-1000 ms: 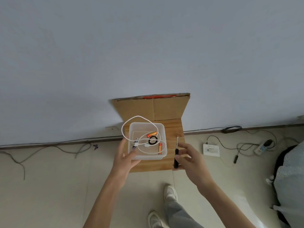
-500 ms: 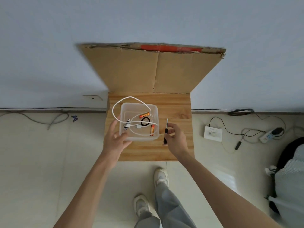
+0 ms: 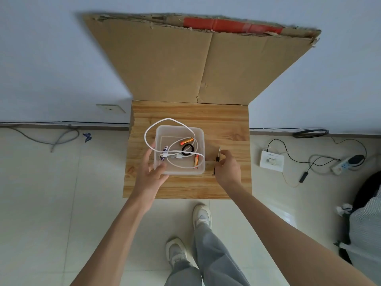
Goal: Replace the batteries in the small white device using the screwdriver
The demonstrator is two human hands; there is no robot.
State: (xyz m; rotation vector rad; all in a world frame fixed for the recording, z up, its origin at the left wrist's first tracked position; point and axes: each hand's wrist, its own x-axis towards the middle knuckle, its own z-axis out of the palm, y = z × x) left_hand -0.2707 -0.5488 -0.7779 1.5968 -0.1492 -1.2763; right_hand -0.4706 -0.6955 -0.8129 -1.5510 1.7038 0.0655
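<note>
Clear plastic tub (image 3: 179, 172): the left hand (image 3: 151, 175) grips its near corner; beside it the right hand (image 3: 227, 171) pinches a black-handled screwdriver (image 3: 216, 158); best lifted level.

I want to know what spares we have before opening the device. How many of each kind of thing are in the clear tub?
Orange batteries: 2
Blue-and-white battery: 1
White cable, looping partly outside: 1
Black ring: 1
Total in the clear tub: 5
</note>
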